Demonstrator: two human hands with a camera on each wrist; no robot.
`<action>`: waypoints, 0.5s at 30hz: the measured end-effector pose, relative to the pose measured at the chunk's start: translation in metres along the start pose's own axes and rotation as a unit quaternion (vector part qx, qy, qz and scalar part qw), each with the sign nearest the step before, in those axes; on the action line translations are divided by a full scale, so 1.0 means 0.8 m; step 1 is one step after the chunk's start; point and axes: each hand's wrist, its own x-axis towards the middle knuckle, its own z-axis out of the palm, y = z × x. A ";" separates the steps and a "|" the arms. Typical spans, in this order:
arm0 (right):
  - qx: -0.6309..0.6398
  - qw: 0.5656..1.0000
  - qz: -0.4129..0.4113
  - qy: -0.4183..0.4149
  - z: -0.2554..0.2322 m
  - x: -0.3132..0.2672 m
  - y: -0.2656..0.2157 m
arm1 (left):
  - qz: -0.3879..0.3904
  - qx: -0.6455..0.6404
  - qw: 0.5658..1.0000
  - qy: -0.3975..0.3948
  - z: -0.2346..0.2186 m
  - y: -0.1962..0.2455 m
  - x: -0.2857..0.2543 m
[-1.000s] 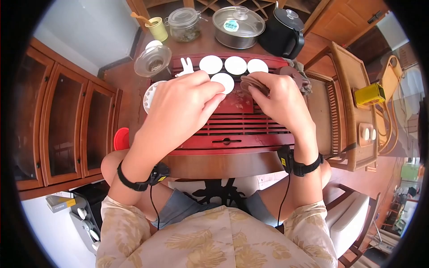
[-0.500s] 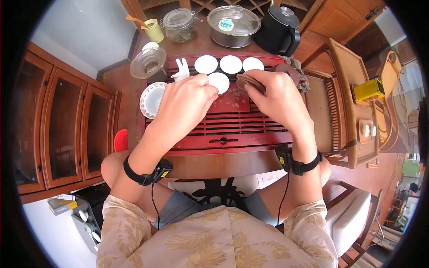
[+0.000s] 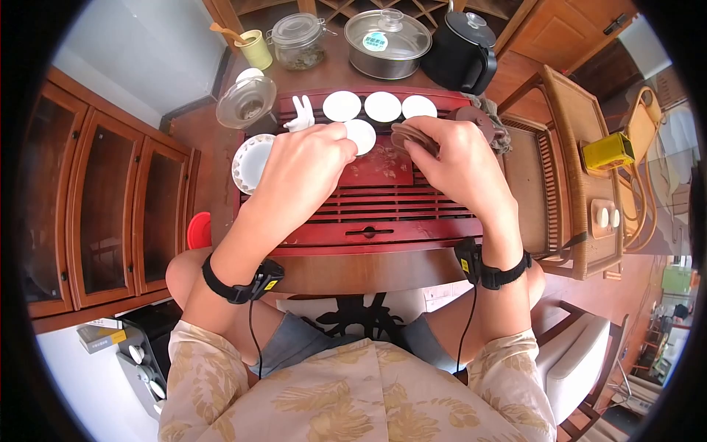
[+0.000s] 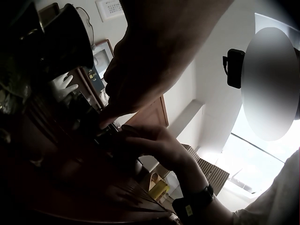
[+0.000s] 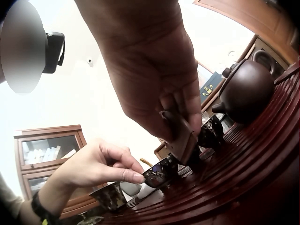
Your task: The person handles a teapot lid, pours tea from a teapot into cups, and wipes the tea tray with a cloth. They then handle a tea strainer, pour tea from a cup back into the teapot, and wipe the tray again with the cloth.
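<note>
Over the red slatted tea tray (image 3: 412, 197), my left hand (image 3: 305, 162) pinches a small teacup (image 3: 361, 138) at its side. The cup is white inside; its dark patterned outside (image 5: 161, 172) shows in the right wrist view. My right hand (image 3: 458, 153) grips thin brown round coasters (image 3: 412, 138) between thumb and fingers, tilted on edge just right of that cup. Three more white-lined teacups (image 3: 383, 107) stand in a row behind the hands. Left of my left hand lies a white bowl (image 3: 252, 163) with a patterned rim. The left wrist view is dark around the fingertips.
A white rabbit-eared figure (image 3: 300, 113) stands at the tray's back left, a brown teapot (image 5: 248, 91) at its right. Behind are a glass strainer (image 3: 247, 103), a lidded jar (image 3: 297, 40), a steel pot (image 3: 388, 55) and a black kettle (image 3: 462, 51).
My left hand has drawn slightly left, its thumb closer against the cup, baring more of the white bowl. My right hand keeps its grip on the coasters. The head view has shifted a little.
</note>
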 end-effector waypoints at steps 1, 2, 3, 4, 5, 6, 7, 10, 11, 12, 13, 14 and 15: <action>0.001 1.000 0.001 -0.001 0.000 0.000 0.000 | -0.001 0.002 1.000 -0.005 -0.002 -0.001 -0.001; 0.003 1.000 0.002 -0.002 0.000 0.000 0.000 | -0.001 0.005 1.000 -0.009 -0.004 -0.003 -0.001; 0.004 1.000 0.002 -0.004 0.000 0.000 0.000 | -0.003 0.010 1.000 -0.014 -0.006 -0.004 -0.002; 0.004 1.000 0.002 -0.004 -0.001 0.000 0.000 | -0.004 0.016 1.000 -0.019 -0.008 -0.005 -0.002; 0.004 1.000 0.003 -0.005 -0.001 0.000 0.000 | -0.005 0.021 0.999 -0.024 -0.011 -0.006 -0.003; 0.003 1.000 0.003 -0.005 -0.001 0.000 0.000 | -0.010 0.025 0.999 -0.033 -0.015 -0.007 -0.003; 0.003 1.000 0.002 -0.004 -0.001 0.000 0.000 | -0.014 0.029 0.999 -0.042 -0.019 -0.007 -0.003; 0.003 1.000 0.000 -0.003 -0.001 0.000 0.000 | -0.025 0.034 0.997 -0.060 -0.033 -0.008 -0.003; 0.002 1.000 -0.001 -0.004 -0.001 0.000 -0.001 | -0.029 0.035 0.997 -0.065 -0.036 -0.008 -0.004; 0.001 1.000 -0.002 -0.005 -0.001 0.000 -0.001 | -0.031 0.038 0.996 -0.068 -0.037 -0.010 -0.005; 0.000 1.000 0.002 -0.008 -0.001 0.000 -0.002 | -0.033 0.041 0.996 -0.071 -0.038 -0.012 -0.006; -0.001 1.000 0.007 -0.011 -0.002 0.000 -0.004 | -0.036 0.045 0.996 -0.074 -0.038 -0.014 -0.006; -0.002 1.000 0.012 -0.014 -0.002 0.000 -0.005 | -0.038 0.044 0.995 -0.076 -0.039 -0.014 -0.007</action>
